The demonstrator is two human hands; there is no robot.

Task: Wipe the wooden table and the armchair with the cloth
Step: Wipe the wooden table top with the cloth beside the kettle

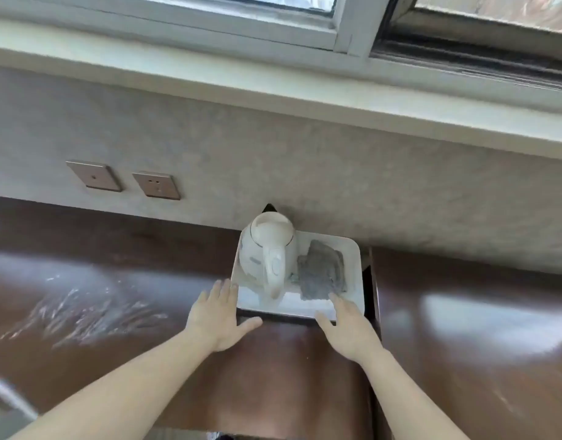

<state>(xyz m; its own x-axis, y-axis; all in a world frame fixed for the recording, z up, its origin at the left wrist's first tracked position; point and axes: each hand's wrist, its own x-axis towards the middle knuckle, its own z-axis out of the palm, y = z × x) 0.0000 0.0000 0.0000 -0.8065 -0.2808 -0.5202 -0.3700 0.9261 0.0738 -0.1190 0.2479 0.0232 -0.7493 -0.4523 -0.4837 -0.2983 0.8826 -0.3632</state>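
- The grey cloth (321, 271) lies crumpled on the right side of a white tray (352, 258), just beside a white electric kettle (268, 252).
- The tray sits at the far edge of the dark, glossy wooden table (114, 312), streaked white on its left.
- The left hand (217, 315) rests at the tray's near-left corner, fingers spread, gripping nothing.
- The right hand (348, 325) is open at the near-right rim, fingertips near the cloth.

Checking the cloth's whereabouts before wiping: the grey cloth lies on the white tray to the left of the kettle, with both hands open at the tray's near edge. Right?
Not quite: the head view shows the grey cloth to the right of the kettle on the white tray. The left hand and right hand are open at its near edge.
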